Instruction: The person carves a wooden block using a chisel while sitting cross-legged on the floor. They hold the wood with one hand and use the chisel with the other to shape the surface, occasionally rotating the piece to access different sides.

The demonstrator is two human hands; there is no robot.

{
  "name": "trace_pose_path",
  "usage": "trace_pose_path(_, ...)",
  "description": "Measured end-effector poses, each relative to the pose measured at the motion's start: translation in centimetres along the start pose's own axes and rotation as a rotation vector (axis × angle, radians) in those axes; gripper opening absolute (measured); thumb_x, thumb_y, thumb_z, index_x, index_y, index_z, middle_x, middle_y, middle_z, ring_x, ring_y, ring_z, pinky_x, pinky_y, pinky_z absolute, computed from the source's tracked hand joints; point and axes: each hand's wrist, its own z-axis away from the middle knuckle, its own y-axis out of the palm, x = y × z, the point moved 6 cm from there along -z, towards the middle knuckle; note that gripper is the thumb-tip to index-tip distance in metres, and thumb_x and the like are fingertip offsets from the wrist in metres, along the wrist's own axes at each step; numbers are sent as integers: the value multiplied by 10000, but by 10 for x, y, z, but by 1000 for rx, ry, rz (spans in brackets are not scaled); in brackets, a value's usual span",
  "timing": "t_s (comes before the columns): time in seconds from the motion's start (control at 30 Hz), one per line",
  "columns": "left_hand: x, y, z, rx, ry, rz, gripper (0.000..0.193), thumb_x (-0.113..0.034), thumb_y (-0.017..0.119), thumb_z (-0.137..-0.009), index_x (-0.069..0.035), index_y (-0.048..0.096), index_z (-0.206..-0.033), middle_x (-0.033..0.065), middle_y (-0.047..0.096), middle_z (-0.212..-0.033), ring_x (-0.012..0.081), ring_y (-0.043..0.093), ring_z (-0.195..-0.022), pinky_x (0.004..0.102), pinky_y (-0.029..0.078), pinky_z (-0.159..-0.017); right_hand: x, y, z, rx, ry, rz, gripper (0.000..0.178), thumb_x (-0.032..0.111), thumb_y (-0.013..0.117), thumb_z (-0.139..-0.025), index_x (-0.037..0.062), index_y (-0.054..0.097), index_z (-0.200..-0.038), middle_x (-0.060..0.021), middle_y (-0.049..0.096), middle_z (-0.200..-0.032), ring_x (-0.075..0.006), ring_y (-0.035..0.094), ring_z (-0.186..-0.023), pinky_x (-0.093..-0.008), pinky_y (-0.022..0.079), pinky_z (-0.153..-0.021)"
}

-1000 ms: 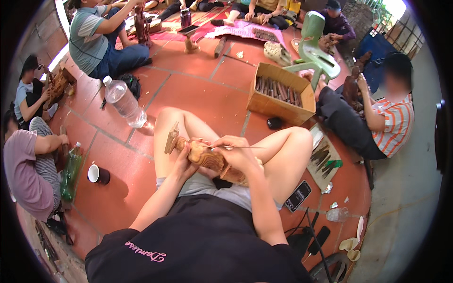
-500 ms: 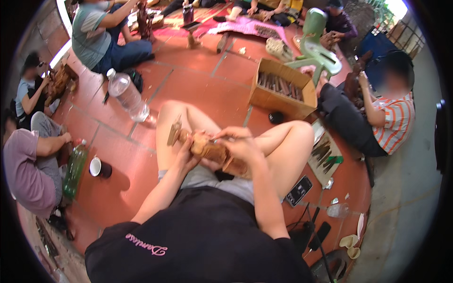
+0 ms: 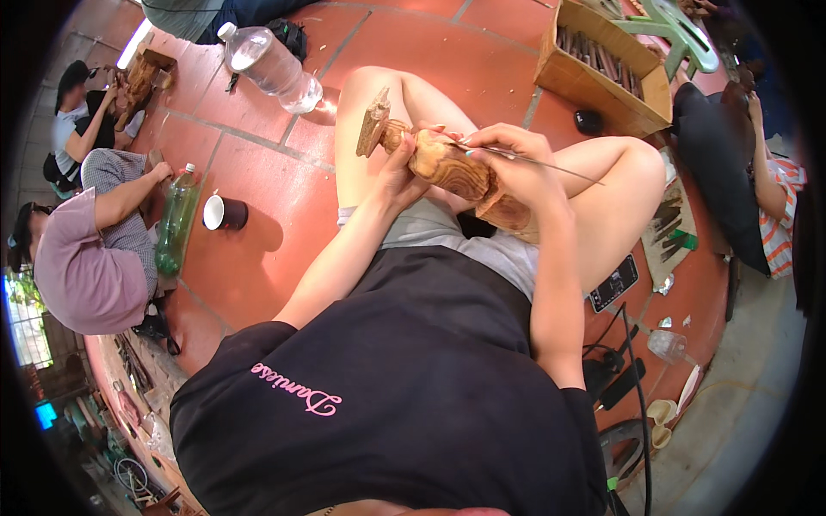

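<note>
Across my lap lies a carved wooden figure (image 3: 452, 170) with bold grain, a rounded middle and a blocky lower part. A narrow neck at its left end leads to a flat, rough-cut piece. My left hand (image 3: 401, 178) is closed round it near that neck. In my right hand (image 3: 519, 162) is a thin, dark, rod-like tool (image 3: 564, 169), pinched between the fingers. One end touches or nearly touches the figure's upper side; the other sticks out over my right thigh. Its exact tip shape is too small to tell.
A cardboard box (image 3: 594, 90) of tools stands beyond my right knee. Near it lie a black round object (image 3: 588, 121) and a cloth with tools (image 3: 669, 225). Leftward are a large clear bottle (image 3: 271, 69), a green bottle (image 3: 176, 225) and a cup (image 3: 225, 212). People sit on both sides.
My view has tilted downward, so the lap and hands appear higher and farther right. Both hands still hold the figure and the tool, which now shows more plainly.
</note>
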Motion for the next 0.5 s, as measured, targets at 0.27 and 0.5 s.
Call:
trace_pose_path(0.27,-4,18,-7,104,75,-129,562,-453,710,-838,-88,502,-1210,171,530,-1274,323,405,-1332,487,362,-1093,16,-44,25,-115,-214,93,157,-2,679,-825,-7,682,-982,-88,680,-903,-175,637,-839,-278,490,-779)
trace_pose_path(0.5,-4,13,-3,-74,-15,-124,764,-470,827,-694,-77,501,-1263,111,540,-1224,324,378,-1336,528,341,-1111,-10,-175,146,-805,73,375,278,191,518,-1009,29,649,-1192,-24,607,-799,-106,568,-763,-247,476,-788)
